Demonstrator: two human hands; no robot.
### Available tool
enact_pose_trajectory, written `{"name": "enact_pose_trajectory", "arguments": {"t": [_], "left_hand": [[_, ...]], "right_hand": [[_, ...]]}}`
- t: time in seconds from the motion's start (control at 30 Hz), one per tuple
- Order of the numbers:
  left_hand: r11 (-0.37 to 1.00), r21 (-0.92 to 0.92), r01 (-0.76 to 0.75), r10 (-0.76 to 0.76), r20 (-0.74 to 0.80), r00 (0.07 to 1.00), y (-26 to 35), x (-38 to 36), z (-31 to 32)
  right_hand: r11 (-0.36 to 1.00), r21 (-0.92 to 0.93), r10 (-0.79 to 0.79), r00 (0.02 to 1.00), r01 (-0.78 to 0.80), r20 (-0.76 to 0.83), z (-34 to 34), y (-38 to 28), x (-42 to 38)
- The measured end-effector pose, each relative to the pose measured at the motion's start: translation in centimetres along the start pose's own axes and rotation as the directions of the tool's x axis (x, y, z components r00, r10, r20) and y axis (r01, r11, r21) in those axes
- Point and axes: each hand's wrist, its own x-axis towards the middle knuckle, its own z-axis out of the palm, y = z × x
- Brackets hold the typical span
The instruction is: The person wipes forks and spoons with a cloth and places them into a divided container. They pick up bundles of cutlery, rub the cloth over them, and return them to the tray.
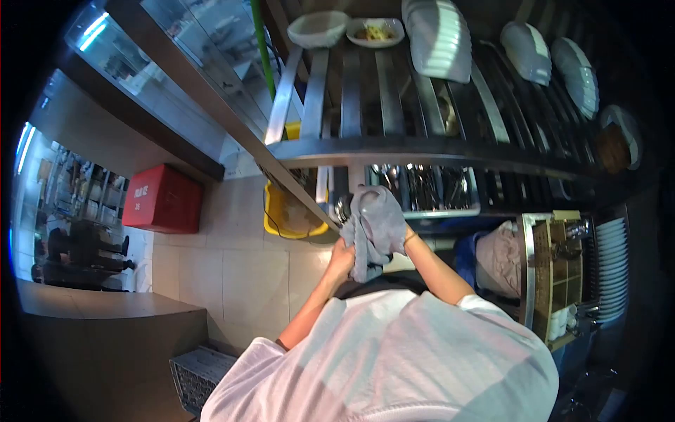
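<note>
A grey cloth point(376, 221) is bunched between my two hands in front of the steel rack. My left hand point(342, 259) is closed on its lower left side. My right hand point(408, 238) is mostly covered by the cloth, which drapes over its fingers. Shiny metal cutlery ends point(343, 209) stick out at the cloth's upper left edge; how they are held is hidden. Just beyond the cloth is a metal cutlery tray point(444, 213) with many spoons and forks sorted in compartments.
The slatted rack point(436, 149) above carries stacked white dishes point(439, 42) and a plate with food scraps point(375, 32). A yellow bucket point(292, 219) and a red box point(163, 199) stand on the floor. To the right are a divided wooden crate point(562, 271) and stacked plates point(612, 271).
</note>
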Motion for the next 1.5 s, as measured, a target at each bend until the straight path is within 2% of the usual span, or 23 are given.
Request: {"name": "enact_pose_trajectory", "arguments": {"t": [0.13, 0.23, 0.3, 0.33, 0.43, 0.5, 0.6, 0.63, 0.7, 0.77, 0.9, 0.93, 1.07, 1.1, 1.13, 1.17, 1.23, 1.27, 1.3, 1.37, 1.43, 1.47, 1.5], "left_hand": [[0.994, -0.041, 0.105, -0.105, 0.000, 0.994, -0.2, 0.8, -0.2], [1.000, -0.012, 0.008, -0.008, -0.011, 1.000, -1.5, 1.7, 0.2], [0.999, 0.029, -0.021, 0.022, -0.041, 0.999, -2.5, 2.1, 0.5], [0.997, 0.065, -0.035, 0.041, -0.080, 0.996, -2.9, 2.5, 0.4], [0.994, 0.051, -0.100, 0.105, -0.114, 0.988, -2.0, 2.4, 0.8], [0.984, 0.032, -0.174, 0.177, -0.152, 0.973, -0.6, 1.9, 1.5], [0.976, 0.080, -0.201, 0.210, -0.140, 0.968, -0.6, 2.4, 1.8], [0.978, 0.081, -0.193, 0.203, -0.139, 0.969, -1.5, 2.9, 1.5], [0.995, 0.008, -0.099, 0.099, -0.128, 0.987, -2.3, 3.1, 1.1], [0.987, -0.126, -0.101, 0.087, -0.116, 0.989, -2.8, 2.9, 1.0], [0.907, -0.364, 0.211, -0.190, 0.094, 0.977, -0.2, 0.0, 0.8], [0.939, -0.296, 0.177, -0.157, 0.089, 0.984, -0.2, -0.9, 1.3], [0.993, -0.112, 0.031, -0.024, 0.068, 0.997, -1.3, -2.1, 2.6], [0.997, -0.044, -0.064, 0.067, 0.065, 0.996, -1.7, -1.8, 2.4], [0.997, -0.070, 0.043, -0.042, 0.023, 0.999, -1.5, -1.7, 2.3], [0.996, -0.073, 0.045, -0.044, 0.016, 0.999, -1.3, -1.7, 2.2], [0.991, -0.103, 0.085, -0.082, 0.029, 0.996, -0.3, -2.2, 2.3], [0.992, -0.072, 0.102, -0.100, 0.032, 0.994, -0.9, -1.9, 1.9], [0.992, -0.072, 0.102, -0.100, 0.033, 0.994, -2.0, -1.5, 1.3], [0.994, 0.031, 0.103, -0.103, -0.012, 0.995, -4.6, -1.1, 0.0], [0.996, 0.058, 0.061, -0.059, -0.047, 0.997, -5.1, -1.2, 0.2], [0.996, 0.087, 0.015, -0.008, -0.078, 0.997, -5.3, -1.2, 0.2], [0.996, 0.083, 0.012, -0.005, -0.080, 0.997, -4.8, -1.0, 0.5]], "right_hand": [[0.981, 0.191, 0.030, 0.994, -0.008, -0.109, 1.2, 1.8, 0.3], [0.818, 0.567, 0.293, 0.921, -0.102, -0.256, 2.9, 1.8, 1.0], [0.905, 0.399, 0.272, 0.922, -0.147, -0.276, 2.6, 1.2, 1.3], [0.988, 0.099, 0.137, 0.972, -0.120, -0.191, 1.5, 0.6, 1.3], [0.998, -0.002, -0.064, 0.992, 0.064, -0.113, -0.2, 1.6, 0.2], [0.998, 0.067, 0.010, 1.000, -0.010, 0.004, -1.4, 1.4, 0.0], [0.967, 0.241, -0.029, 0.972, 0.086, -0.232, 3.7, 3.8, -0.9], [0.992, 0.125, 0.026, 0.995, -0.013, -0.100, 2.2, 2.5, 0.1], [0.993, -0.026, 0.115, 0.993, -0.114, 0.040, -0.5, 0.6, 1.3], [0.996, 0.008, 0.091, 0.996, -0.091, -0.011, -0.3, 1.3, 0.3], [0.987, 0.152, 0.081, 0.985, -0.058, -0.152, 0.9, 3.6, -2.2], [0.969, 0.241, 0.109, 0.973, -0.058, -0.205, 1.6, 4.3, -2.7], [0.674, 0.739, 0.381, 0.859, -0.004, -0.343, 4.5, 5.9, -2.7], [0.560, 0.827, 0.450, 0.855, -0.045, -0.257, 3.6, 5.9, -2.3], [0.432, 0.898, 0.513, 0.841, -0.084, -0.169, 2.5, 5.8, -1.9], [0.155, 0.976, 0.597, 0.802, -0.150, 0.028, 1.6, 5.7, -1.5], [-0.135, 0.981, 0.424, 0.887, -0.138, 0.183, 2.5, 6.6, -2.6], [0.692, 0.661, 0.464, 0.880, -0.290, -0.100, 3.3, 6.5, -3.1], [0.920, -0.214, 0.260, 0.919, -0.329, -0.298, 3.5, 6.1, -3.5], [0.922, 0.128, 0.387, 0.885, -0.366, -0.257, 6.8, 1.8, -5.1], [0.844, -0.195, 0.534, 0.811, -0.499, 0.237, 6.5, -2.8, -3.4], [0.845, -0.192, 0.533, 0.810, -0.498, 0.243, 6.3, -2.6, -3.8], [0.898, -0.066, 0.438, 0.898, -0.436, 0.027, 5.8, -1.6, -4.3]]}}
